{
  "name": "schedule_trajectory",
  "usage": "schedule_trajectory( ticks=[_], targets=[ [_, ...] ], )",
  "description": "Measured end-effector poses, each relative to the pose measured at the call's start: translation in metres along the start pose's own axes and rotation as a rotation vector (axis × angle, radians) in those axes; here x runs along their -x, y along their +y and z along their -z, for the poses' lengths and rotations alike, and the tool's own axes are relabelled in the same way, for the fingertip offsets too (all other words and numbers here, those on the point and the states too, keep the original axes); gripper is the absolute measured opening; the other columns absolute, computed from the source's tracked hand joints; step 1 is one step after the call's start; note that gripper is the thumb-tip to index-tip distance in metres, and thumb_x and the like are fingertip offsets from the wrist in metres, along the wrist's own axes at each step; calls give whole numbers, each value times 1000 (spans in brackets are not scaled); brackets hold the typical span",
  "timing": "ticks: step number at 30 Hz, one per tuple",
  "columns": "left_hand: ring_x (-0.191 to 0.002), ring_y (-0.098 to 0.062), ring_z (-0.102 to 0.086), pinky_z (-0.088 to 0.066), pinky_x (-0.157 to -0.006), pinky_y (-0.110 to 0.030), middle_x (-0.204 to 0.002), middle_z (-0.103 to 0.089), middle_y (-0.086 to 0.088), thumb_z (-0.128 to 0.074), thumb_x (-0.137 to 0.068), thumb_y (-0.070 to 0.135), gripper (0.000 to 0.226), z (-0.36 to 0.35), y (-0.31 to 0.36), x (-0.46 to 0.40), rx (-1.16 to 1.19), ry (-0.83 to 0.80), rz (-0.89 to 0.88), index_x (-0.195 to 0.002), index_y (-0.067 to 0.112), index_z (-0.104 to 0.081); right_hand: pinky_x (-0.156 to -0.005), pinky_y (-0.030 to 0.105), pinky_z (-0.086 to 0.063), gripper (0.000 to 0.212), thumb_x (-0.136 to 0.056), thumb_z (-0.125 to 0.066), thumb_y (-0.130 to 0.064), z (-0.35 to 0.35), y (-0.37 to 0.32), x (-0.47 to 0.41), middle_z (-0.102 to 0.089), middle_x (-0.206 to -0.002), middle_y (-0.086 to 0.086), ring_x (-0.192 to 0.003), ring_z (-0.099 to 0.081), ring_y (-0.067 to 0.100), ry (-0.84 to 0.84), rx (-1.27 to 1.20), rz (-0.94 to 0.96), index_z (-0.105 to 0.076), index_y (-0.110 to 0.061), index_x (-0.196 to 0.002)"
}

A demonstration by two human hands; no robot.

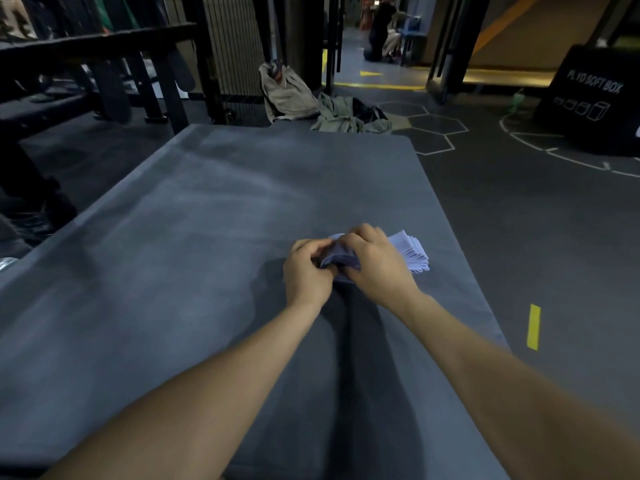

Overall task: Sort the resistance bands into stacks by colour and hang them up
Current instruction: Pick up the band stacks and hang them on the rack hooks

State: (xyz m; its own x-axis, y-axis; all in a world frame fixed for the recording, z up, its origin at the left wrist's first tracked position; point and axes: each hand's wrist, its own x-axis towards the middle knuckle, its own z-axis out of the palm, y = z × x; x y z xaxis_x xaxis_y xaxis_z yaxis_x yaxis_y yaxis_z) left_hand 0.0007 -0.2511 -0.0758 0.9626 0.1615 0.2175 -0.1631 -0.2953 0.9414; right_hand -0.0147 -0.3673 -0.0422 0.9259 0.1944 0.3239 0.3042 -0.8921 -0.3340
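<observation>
My left hand (pixel 306 271) is curled narrow, fingers and thumb pinching the near-left end of a bunch of pale lilac resistance bands (pixel 341 259). My right hand (pixel 375 263) lies over the top of the same bunch, fingers folded down and closed on it, so both hands hold the one bundle between them. The bands sit low on the grey surface (pixel 207 237), or just off it; I cannot tell whether they touch.

From my right hand, out toward two o'clock and just beside the knuckles, the rest of the lilac stack (pixel 412 252) fans out in thin, flat layers with their edges slightly stepped. It seems to be one colour only; I see no other colour on the surface.

I judge the step to be squaring this colour's stack before it goes to be hung. To do that well I should keep the left pinch firm as an anchor, slide the right palm along toward two o'clock to press the fanned edges flush, and not lift until the layers line up, since thin bands like these will probably slip and splay if gripped loosely.

Farther out, at twelve o'clock past the far edge of the surface, a heap of clothing and a bag (pixel 287 91) lie on the floor. At two o'clock, well apart, stands a black plyo soft box (pixel 588 98).
</observation>
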Motion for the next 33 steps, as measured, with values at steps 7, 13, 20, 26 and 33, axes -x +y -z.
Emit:
schedule_trajectory(
  ticks=[7,13,20,26,33],
  targets=[
    [-80,-6,-60,-46,-64,-2,-89,-62,5,-62,-67,-18,46,3,3,-2,131,-3,93,-95,18,-53,-78,36,-40,30,-81,-63,-14,-8,1,-6,-53,-110,11,-100,-47,31,14,82,0,-59,-4,-108],
    [-82,-11,-58,-45,-63,-2,-90,-62,2,-66,-66,-17,45,4,15,-7,113,-32,91,-92,17,-53,-41,29,-44,17,-66,-54,-14,5,-1,-18,-61,-70,10,-63,-61,32,2,250,92,-67,-4,-72],
    [-77,-9,-57,-41,-62,-2,-85,-61,2,-70,-68,-8,34,28,66,-11,89,-40,-47,-92,13,-59,-35,24,-38,22,-67,-48,-21,56,-24,-27,-59,-63,7,-57,-61,28,127,337,197,-66,-8,-66],
    [-85,-7,-58,-40,-64,0,-91,-63,4,-73,-71,-1,30,96,115,-2,-4,18,-167,-96,12,-64,-51,36,-45,13,-68,-63,-4,96,-87,-30,-59,-76,18,-77,-60,36,185,237,232,-63,2,-79],
    [-91,-12,-57,-44,-74,-22,-97,-60,5,-69,-80,8,24,204,151,26,-64,218,-288,-95,23,-57,-67,36,-33,18,-86,-52,-9,120,-205,-31,-56,-99,18,-99,-50,32,273,165,384,-59,0,-98]
  ],
)
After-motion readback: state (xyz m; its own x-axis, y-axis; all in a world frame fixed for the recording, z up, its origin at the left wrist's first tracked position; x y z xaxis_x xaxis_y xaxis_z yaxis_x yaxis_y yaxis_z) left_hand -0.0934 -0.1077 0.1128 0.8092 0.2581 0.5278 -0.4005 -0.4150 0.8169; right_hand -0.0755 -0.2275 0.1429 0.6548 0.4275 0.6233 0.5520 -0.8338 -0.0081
